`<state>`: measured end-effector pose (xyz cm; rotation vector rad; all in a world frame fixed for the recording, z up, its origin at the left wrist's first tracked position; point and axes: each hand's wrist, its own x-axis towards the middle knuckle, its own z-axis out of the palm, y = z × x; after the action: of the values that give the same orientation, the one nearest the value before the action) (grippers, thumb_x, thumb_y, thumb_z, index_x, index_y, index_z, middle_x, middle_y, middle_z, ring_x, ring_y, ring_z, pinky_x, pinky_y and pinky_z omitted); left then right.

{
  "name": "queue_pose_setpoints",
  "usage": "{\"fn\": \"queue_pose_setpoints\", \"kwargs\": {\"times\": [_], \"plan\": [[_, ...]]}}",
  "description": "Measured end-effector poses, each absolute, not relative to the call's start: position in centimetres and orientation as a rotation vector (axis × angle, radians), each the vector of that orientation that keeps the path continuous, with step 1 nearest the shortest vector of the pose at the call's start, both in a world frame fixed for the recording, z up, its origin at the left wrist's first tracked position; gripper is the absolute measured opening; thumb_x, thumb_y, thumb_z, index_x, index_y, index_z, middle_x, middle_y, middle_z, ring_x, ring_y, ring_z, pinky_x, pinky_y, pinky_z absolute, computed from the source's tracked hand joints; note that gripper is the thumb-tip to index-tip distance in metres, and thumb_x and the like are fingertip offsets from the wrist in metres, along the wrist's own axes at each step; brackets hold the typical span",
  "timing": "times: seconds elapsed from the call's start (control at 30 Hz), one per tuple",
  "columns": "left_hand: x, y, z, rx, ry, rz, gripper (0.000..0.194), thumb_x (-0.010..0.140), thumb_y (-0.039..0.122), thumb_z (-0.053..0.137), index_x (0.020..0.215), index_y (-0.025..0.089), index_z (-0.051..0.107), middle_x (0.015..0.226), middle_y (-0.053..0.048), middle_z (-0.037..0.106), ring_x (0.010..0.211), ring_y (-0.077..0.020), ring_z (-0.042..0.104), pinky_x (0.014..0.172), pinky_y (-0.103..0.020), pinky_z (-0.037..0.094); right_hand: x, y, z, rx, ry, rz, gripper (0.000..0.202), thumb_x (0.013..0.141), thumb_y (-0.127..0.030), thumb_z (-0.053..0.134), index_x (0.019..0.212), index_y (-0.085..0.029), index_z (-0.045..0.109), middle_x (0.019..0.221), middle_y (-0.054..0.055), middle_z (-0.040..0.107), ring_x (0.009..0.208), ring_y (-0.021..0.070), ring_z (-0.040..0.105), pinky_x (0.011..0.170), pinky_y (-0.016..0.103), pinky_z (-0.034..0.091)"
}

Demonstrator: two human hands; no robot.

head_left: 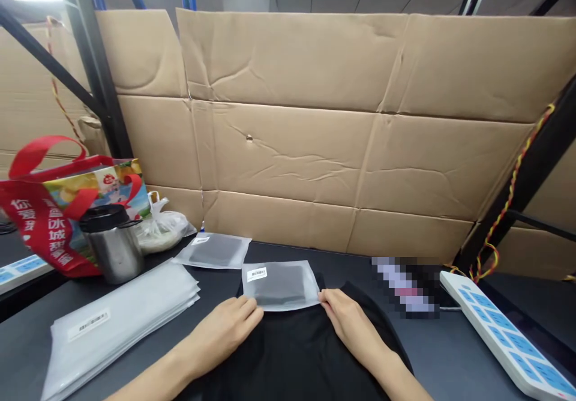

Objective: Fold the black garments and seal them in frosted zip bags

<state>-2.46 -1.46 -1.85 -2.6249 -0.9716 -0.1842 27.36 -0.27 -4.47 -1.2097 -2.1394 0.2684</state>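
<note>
Between my two hands is a frosted plastic bag [288, 287] with a barcode label and something dark inside. My left hand [236, 322] pinches its lower left corner. At the lower right corner, the fingers of my right hand [344, 314] are closed on the edge. Beneath the bag spreads a piece of black fabric [297, 353], reaching down to the bottom of the view. A second frosted bag [220, 251], also labelled and dark inside, lies behind and to the left. Left of my left arm lies a stack of larger translucent bags [121, 323] with a barcode label.
A steel mug [114, 251] with a black lid, a red-handled shopping bag [63, 221] and a tied plastic bag [164, 230] stand at left. A white power strip [508, 335] lies at right, near a pixelated object [407, 290]. A cardboard panel [288, 161] closes off the back.
</note>
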Motion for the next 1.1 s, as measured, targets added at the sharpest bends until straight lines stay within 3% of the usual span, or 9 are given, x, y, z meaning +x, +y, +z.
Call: {"fn": "queue_pose_setpoints", "kwargs": {"times": [0.1, 0.17, 0.23, 0.3, 0.6, 0.77, 0.87, 1.0, 1.1], "plan": [[-3.7, -2.0, -2.1, -2.523, -1.060, -0.124, 0.030, 0.078, -0.005, 0.042, 0.091, 0.019, 0.056, 0.087, -0.005, 0.061, 0.076, -0.0219, 0.057, 0.068, -0.033, 0.043, 27.4, -0.1, -4.6, -1.202, -2.153, 0.266, 0.021, 0.097, -0.017, 0.035, 0.090, -0.022, 0.055, 0.087, 0.003, 0.059, 0.077, 0.0173, 0.059, 0.071, 0.030, 0.048], [-3.0, -1.9, -2.4, -2.449, -1.043, -0.134, 0.034, 0.078, -0.001, 0.044, 0.103, 0.017, 0.058, 0.103, -0.009, 0.064, 0.095, -0.0266, 0.058, 0.080, -0.039, 0.043, 27.4, 0.0, -4.7, -1.201, -2.158, 0.271, 0.020, 0.096, -0.017, 0.036, 0.090, -0.022, 0.055, 0.089, 0.004, 0.059, 0.079, 0.0176, 0.059, 0.073, 0.030, 0.048], [-1.1, -1.1, -2.7, -2.401, -0.984, -0.172, 0.051, 0.076, 0.006, 0.049, 0.126, 0.012, 0.050, 0.132, -0.014, 0.052, 0.124, -0.0328, 0.044, 0.098, -0.047, 0.035, 27.4, 0.0, -4.7, -1.204, -2.160, 0.274, 0.019, 0.096, -0.017, 0.037, 0.092, -0.023, 0.055, 0.090, 0.004, 0.059, 0.081, 0.0179, 0.059, 0.074, 0.031, 0.048], [1.3, 0.2, -3.2, -2.390, -0.948, -0.178, 0.069, 0.073, 0.009, 0.051, 0.140, 0.008, 0.036, 0.149, -0.015, 0.034, 0.138, -0.0351, 0.024, 0.108, -0.051, 0.024, 27.4, 0.0, -4.8, -1.205, -2.160, 0.270, 0.019, 0.096, -0.017, 0.037, 0.092, -0.023, 0.055, 0.090, 0.003, 0.059, 0.083, 0.0181, 0.060, 0.075, 0.031, 0.049], [6.8, 3.7, -5.6, -2.336, -1.112, -0.187, 0.051, 0.085, 0.006, 0.039, 0.135, 0.007, 0.046, 0.136, -0.020, 0.051, 0.127, -0.0368, 0.045, 0.097, -0.058, 0.039, 27.6, 0.2, -5.3, -1.222, -2.128, 0.208, 0.016, 0.096, -0.026, 0.043, 0.106, -0.024, 0.055, 0.104, 0.006, 0.063, 0.097, 0.0200, 0.063, 0.086, 0.034, 0.051], [4.6, 3.6, -1.3, -2.347, -0.982, -0.327, 0.058, 0.085, 0.001, 0.032, 0.142, 0.010, 0.035, 0.145, -0.014, 0.042, 0.135, -0.0292, 0.034, 0.106, -0.048, 0.032, 27.8, 0.5, -6.2, -1.345, -2.060, 0.141, 0.057, 0.088, -0.044, 0.055, 0.136, -0.019, 0.040, 0.133, 0.012, 0.054, 0.120, 0.0255, 0.053, 0.101, 0.039, 0.045], [0.3, 5.4, 1.8, -2.334, -1.001, -0.402, 0.062, 0.083, -0.003, 0.031, 0.144, 0.014, 0.034, 0.147, -0.009, 0.039, 0.138, -0.0265, 0.029, 0.111, -0.046, 0.022, 27.8, 0.6, -6.4, -1.411, -2.097, 0.155, 0.050, 0.091, -0.045, 0.050, 0.132, -0.019, 0.047, 0.132, 0.011, 0.056, 0.121, 0.0257, 0.053, 0.103, 0.042, 0.043], [-7.9, 8.8, 2.0, -2.320, -1.312, -0.314, 0.068, 0.081, -0.004, 0.034, 0.143, 0.024, 0.038, 0.145, -0.004, 0.043, 0.135, -0.0252, 0.033, 0.109, -0.046, 0.022, 27.8, 0.5, -6.3, -1.419, -2.137, 0.149, 0.040, 0.093, -0.044, 0.045, 0.124, -0.021, 0.055, 0.130, 0.009, 0.057, 0.121, 0.0248, 0.053, 0.104, 0.042, 0.043], [-12.4, 10.2, -0.5, -2.307, -1.452, -0.266, 0.052, 0.091, 0.018, 0.042, 0.142, 0.026, 0.040, 0.144, -0.008, 0.045, 0.134, -0.0337, 0.034, 0.105, -0.056, 0.023, 27.7, 0.4, -6.1, -1.416, -2.141, 0.139, 0.037, 0.094, -0.043, 0.044, 0.122, -0.023, 0.057, 0.130, 0.008, 0.057, 0.121, 0.0246, 0.053, 0.104, 0.042, 0.043]]}}
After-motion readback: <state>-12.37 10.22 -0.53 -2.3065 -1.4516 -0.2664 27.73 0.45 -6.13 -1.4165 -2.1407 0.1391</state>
